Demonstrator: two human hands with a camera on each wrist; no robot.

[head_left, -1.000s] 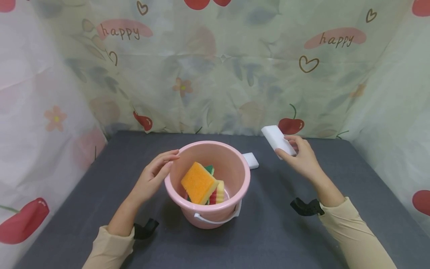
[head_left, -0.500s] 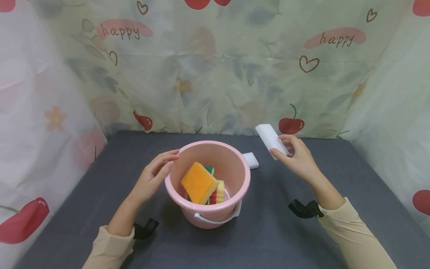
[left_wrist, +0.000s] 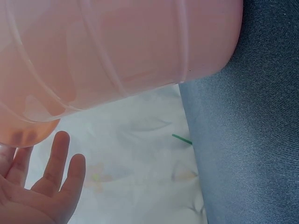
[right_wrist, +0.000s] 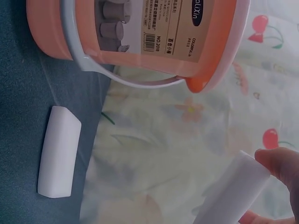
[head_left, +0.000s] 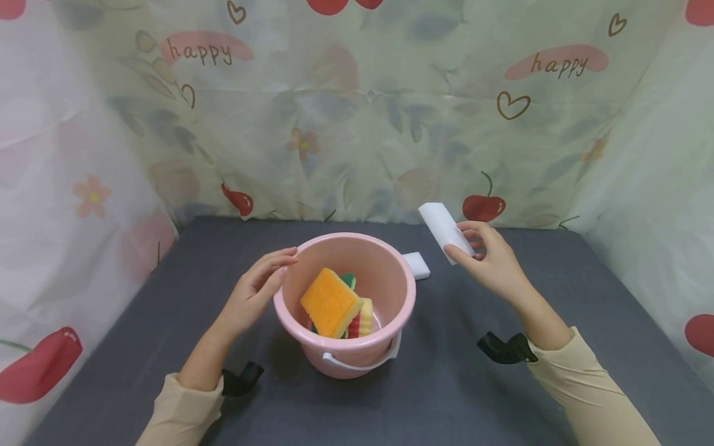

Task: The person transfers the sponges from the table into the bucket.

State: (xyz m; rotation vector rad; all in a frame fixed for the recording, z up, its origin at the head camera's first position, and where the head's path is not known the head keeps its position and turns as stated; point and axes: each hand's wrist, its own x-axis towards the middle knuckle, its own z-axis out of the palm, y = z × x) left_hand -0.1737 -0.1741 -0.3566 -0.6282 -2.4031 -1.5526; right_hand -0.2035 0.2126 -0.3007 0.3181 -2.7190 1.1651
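A pink bucket (head_left: 343, 356) stands upright mid-table. Inside it lie an orange-topped sponge (head_left: 330, 303), a red-and-yellow striped sponge (head_left: 361, 319) and something green (head_left: 348, 280), partly covered. At the bucket's left rim, my left hand (head_left: 251, 294) rests its extended fingertips; the left wrist view shows the fingers (left_wrist: 58, 151) quite straight beside the wall. My right hand (head_left: 491, 257) pinches a white sponge block (head_left: 443, 228) between thumb and fingers, raised above the table to the right of the bucket. Another white sponge block (right_wrist: 60, 151) lies on the table, partly hidden behind the bucket in the head view.
The bucket's white handle (head_left: 362, 367) hangs down at the front. A dark cloth (head_left: 446, 396) covers the table. Patterned curtains (head_left: 368, 124) enclose the back and both sides. A black strap (head_left: 242, 379) sticks out at the left wrist, another black strap (head_left: 504, 348) at the right.
My right hand has moved a little to the left with the white sponge block, toward the bucket. The left hand and the bucket have stayed in place.
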